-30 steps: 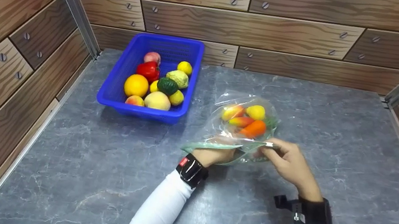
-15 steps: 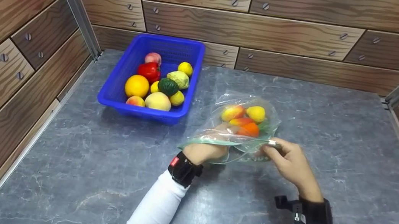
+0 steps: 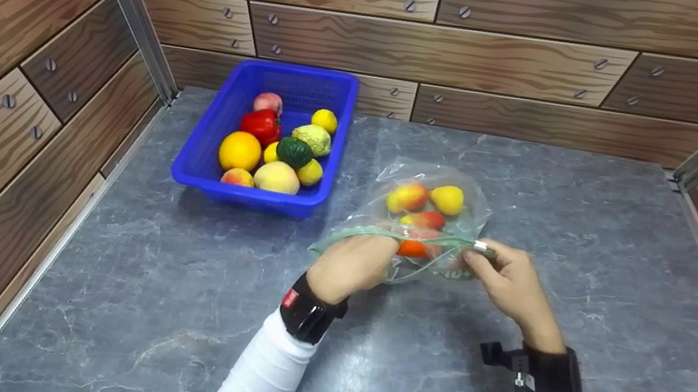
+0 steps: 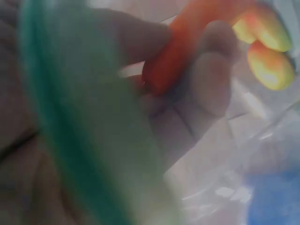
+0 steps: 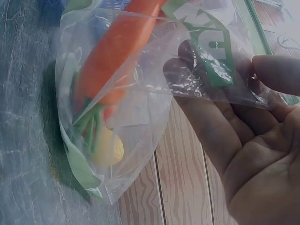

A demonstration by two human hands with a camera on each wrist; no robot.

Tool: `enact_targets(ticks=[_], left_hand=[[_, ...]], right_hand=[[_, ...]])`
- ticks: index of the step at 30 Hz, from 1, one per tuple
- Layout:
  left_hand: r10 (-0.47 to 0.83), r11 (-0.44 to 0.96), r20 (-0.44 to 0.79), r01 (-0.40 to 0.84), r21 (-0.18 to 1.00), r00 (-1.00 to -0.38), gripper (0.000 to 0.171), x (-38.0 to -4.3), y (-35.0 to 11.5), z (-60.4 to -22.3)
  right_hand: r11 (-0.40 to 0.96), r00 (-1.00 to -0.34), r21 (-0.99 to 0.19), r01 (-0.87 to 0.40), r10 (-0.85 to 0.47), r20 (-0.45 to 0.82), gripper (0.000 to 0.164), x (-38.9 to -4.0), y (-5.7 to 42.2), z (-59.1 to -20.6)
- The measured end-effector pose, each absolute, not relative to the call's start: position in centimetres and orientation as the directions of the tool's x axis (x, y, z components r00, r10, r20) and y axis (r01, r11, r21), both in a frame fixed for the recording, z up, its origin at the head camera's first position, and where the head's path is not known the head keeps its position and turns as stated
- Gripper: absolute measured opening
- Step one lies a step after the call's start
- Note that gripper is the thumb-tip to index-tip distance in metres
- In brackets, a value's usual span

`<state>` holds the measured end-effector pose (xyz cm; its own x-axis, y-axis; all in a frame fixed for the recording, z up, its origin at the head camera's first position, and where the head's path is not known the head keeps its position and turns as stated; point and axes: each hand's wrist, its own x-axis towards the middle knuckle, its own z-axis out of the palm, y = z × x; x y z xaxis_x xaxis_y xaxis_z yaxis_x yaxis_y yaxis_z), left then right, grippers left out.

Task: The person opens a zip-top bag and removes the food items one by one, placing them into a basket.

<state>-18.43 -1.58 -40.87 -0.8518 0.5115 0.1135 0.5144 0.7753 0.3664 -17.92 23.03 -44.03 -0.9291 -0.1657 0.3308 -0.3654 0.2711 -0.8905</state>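
Note:
A clear zip bag point(image 3: 380, 217) with a green-edged mouth lies on the table. My left hand point(image 3: 350, 264) reaches through its mouth and grips the tapered end of an orange carrot point(image 4: 171, 56), between thumb and fingers. The carrot's green top point(image 5: 91, 124) shows through the plastic in the right wrist view. My right hand point(image 3: 510, 281) pinches the right end of the bag's mouth by its white slider. Deeper in the bag lie a yellow pear-shaped fruit point(image 3: 447, 199), a red-yellow mango-like fruit point(image 3: 408, 198) and another red-yellow fruit point(image 3: 425, 219).
A blue plastic basket point(image 3: 191, 165) stands left of the bag. It holds an orange point(image 3: 240, 151), a red bell pepper point(image 3: 260, 124), a pale peach-like fruit point(image 3: 277, 177) and several other fruits and vegetables. Wood-patterned walls point(image 3: 442, 53) enclose the grey table point(image 3: 172, 308).
My left hand has drawn back toward me and leftward, bringing the carrot nearer the bag's mouth. The right hand stays almost in place, keeping its pinch on the bag's edge.

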Motion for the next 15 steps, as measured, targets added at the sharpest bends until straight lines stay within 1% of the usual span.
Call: enact_targets(ticks=[2,3,6,10,15], left_hand=[[0.522,0.770,0.144,0.537,0.345,-0.841,0.030,-18.1,-1.8,-40.4],[0.524,0.773,0.144,0.540,0.334,-0.839,0.023,-18.0,-1.9,-40.2],[0.533,0.780,0.130,0.545,0.308,-0.836,0.020,-17.7,-2.3,-39.4],[0.541,0.780,0.119,0.549,0.299,-0.833,0.029,-17.4,-2.8,-38.6],[0.556,0.753,0.189,0.587,0.298,-0.809,0.043,-16.8,-3.3,-37.9]], right_hand=[[0.270,-0.931,-0.893,-0.360,-0.166,0.325,0.013,-17.9,23.0,-44.0],[0.267,-0.932,-0.895,-0.356,-0.168,0.321,0.013,-17.9,23.0,-44.0],[0.270,-0.937,-0.900,-0.343,-0.168,0.307,0.012,-18.0,23.0,-43.9],[0.280,-0.944,-0.904,-0.324,-0.164,0.287,0.010,-18.0,22.9,-43.9],[0.278,-0.948,-0.909,-0.310,-0.158,0.275,0.010,-18.0,22.9,-44.0]])
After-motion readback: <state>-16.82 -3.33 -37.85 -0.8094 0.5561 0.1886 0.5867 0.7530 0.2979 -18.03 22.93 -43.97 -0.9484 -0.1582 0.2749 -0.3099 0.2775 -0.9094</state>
